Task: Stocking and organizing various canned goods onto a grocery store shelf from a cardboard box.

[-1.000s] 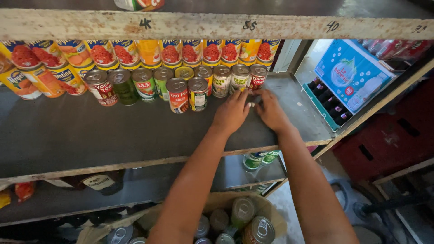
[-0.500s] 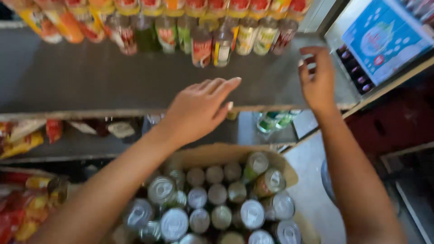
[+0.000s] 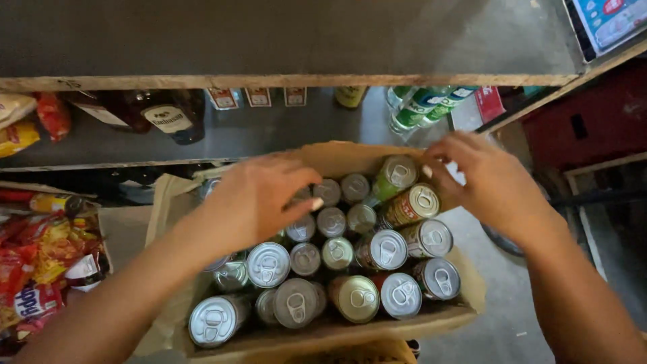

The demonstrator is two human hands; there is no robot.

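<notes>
1. Open brown cardboard box (image 3: pixel 337 334) sits low in the head view, packed with upright metal drink cans, silver pull-tab tops facing up
2. Left hand (image 3: pixel 259 199) is over the left-rear part of the box, palm down, fingers loosely spread and curved; fingertips (image 3: pixel 315 202) are at the tops of the silver-topped cans (image 3: pixel 301 229) there. Cannot tell whether a can is actually gripped under the palm
3. Right hand (image 3: pixel 488 182) is at the right-rear corner of the box, fingers curled, tips touching the tilted gold-and-red can (image 3: pixel 412 205) and close to the tilted green can (image 3: pixel 394 175) just behind it. Contact looks like a light pinch at the can rim; a full grasp is not shown
4. Both tilted cans lean against the rear box wall, inside the box, beside the upright rows
5. Behind the box: a dark shelf board with wooden front edge (image 3: pixel 290 81) above; the lower shelf holds dark glass bottles (image 3: pixel 165 114) lying at left and green-and-white cans (image 3: pixel 421 108) at right
6. Far left: red and yellow snack packets (image 3: pixel 37 263), well apart from both hands
</notes>
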